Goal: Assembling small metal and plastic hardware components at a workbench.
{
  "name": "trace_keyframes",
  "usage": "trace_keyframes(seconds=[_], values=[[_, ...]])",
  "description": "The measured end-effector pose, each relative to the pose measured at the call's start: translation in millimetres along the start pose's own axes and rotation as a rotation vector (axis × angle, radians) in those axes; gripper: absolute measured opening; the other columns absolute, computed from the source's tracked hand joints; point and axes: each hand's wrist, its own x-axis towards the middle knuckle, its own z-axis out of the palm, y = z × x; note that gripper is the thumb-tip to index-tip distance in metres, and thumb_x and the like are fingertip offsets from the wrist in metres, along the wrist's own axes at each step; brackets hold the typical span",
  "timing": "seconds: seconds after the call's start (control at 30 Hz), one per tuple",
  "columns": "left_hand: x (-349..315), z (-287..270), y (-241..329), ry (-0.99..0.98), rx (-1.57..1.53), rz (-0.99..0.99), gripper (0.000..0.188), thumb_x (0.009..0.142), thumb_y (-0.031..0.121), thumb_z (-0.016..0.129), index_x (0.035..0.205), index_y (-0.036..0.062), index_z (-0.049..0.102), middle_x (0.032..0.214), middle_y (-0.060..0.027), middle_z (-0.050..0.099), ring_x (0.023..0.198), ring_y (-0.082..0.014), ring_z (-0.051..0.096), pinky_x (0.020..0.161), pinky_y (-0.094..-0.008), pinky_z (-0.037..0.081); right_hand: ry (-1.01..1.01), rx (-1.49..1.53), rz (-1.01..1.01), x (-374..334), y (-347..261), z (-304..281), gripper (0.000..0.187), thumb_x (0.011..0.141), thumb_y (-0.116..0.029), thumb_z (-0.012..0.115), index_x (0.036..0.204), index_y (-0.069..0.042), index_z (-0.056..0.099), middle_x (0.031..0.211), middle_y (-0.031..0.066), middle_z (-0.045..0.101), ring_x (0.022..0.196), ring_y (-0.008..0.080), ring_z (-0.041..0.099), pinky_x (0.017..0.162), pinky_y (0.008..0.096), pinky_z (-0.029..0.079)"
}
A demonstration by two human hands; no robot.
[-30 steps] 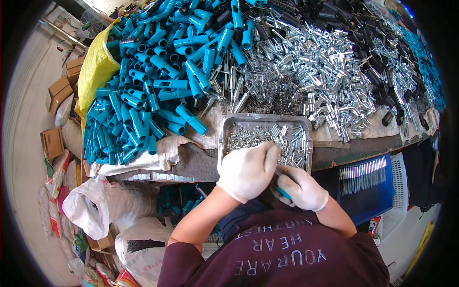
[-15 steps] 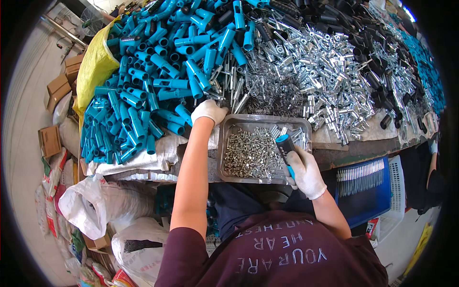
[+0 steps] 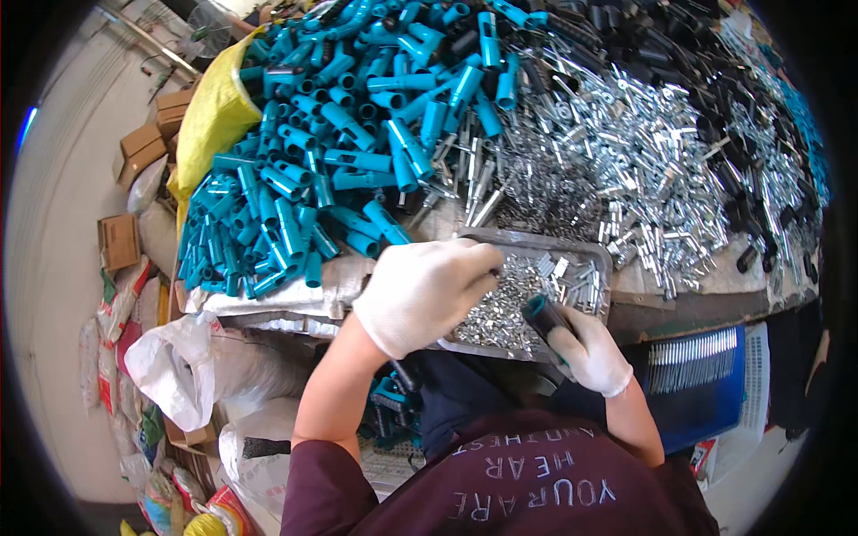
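At the far left corner of the table (image 3: 679, 319), a yellow sack (image 3: 212, 112) slumps against a heap of teal tubes (image 3: 299, 174), which spreads from the far edge to the near left corner. A pale cloth (image 3: 290, 300) shows under the heap along the near edge, and a white plastic sack (image 3: 179, 375) stands below that corner. Next comes the left hand (image 3: 420, 295), white-gloved, raised over the left rim of a metal tray (image 3: 541, 239) at the middle of the table's near edge. Its fingers are drawn together; whether that grip has anything in it, I cannot tell. Silver rods (image 3: 485, 183) lie beyond the tray's far left corner, with a tangle of fine springs (image 3: 547, 183) just to their right. Small metal pieces (image 3: 500, 308) cover the tray's left and near part; longer silver pins (image 3: 585, 290) lie toward its right edge. Over the tray's near right part, the right hand (image 3: 594, 355), also gloved, has its grip closed around a dark handle (image 3: 545, 322) with a teal end, held tilted. Farther right, shiny metal parts (image 3: 661, 183) reach toward the near edge, then black tubes (image 3: 737, 170) toward the right end. Below the near right edge, thin rods (image 3: 693, 364) line a blue tray (image 3: 702, 424) beside a white crate (image 3: 755, 384).
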Motion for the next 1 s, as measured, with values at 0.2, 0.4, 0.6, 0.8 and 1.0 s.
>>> trace_keyframes(seconds=[0.2, 0.4, 0.6, 0.8, 1.0], values=[[15, 11, -3, -0.293, -0.262, 0.014, 0.024, 0.090, 0.030, 0.060, 0.095, 0.0089, 0.069, 0.079, -0.0153, 0.066, 0.074, -0.0335, 0.066, 0.066, -0.0410, 0.051, 0.010, -0.083, -0.109, -8, 16, 4, 0.040, 0.090, -0.024, 0.056, 0.118, 0.005, 0.057, 0.072, 0.0099, 0.063, 0.063, 0.0159, 0.059, 0.061, 0.0319, 0.049], [53, 27, -17, -0.271, -0.161, 0.111, 0.030, 0.097, 0.036, 0.050, 0.100, 0.0146, 0.071, 0.086, -0.0153, 0.068, 0.081, -0.0332, 0.067, 0.071, -0.0441, 0.053, 0.113, 0.336, -0.094, -2, 15, 14, 0.040, 0.096, -0.033, 0.053, 0.110, 0.004, 0.053, 0.064, 0.0011, 0.052, 0.048, 0.0066, 0.044, 0.043, 0.0236, 0.034], [149, -68, -195, 0.796, 0.652, -0.277, 0.023, 0.086, 0.025, 0.062, 0.102, 0.0087, 0.060, 0.102, -0.0150, 0.062, 0.093, -0.0339, 0.066, 0.076, -0.0447, 0.055, 0.103, 0.395, -0.015, 7, 36, 13, 0.037, 0.101, -0.030, 0.041, 0.117, 0.002, 0.054, 0.062, 0.0064, 0.052, 0.043, 0.0120, 0.045, 0.039, 0.0266, 0.036], [128, -130, -359, 0.482, 1.146, -0.560, 0.035, 0.092, 0.021, 0.053, 0.126, 0.0158, 0.055, 0.137, -0.0047, 0.051, 0.122, -0.0255, 0.052, 0.085, -0.0485, 0.049, 0.101, 0.352, -0.062, 12, 51, 13, 0.032, 0.095, -0.018, 0.040, 0.115, 0.002, 0.055, 0.066, 0.0076, 0.057, 0.046, 0.0142, 0.050, 0.042, 0.0287, 0.041], [124, -103, -331, 0.380, 1.166, -0.525, 0.032, 0.088, 0.028, 0.065, 0.115, 0.0136, 0.055, 0.110, -0.0095, 0.061, 0.107, -0.0286, 0.061, 0.096, -0.0559, 0.044, 0.054, 0.489, 0.041, 9, 30, 4, 0.031, 0.097, -0.027, 0.049, 0.107, 0.002, 0.052, 0.067, 0.0054, 0.056, 0.049, 0.0110, 0.050, 0.045, 0.0268, 0.040]])
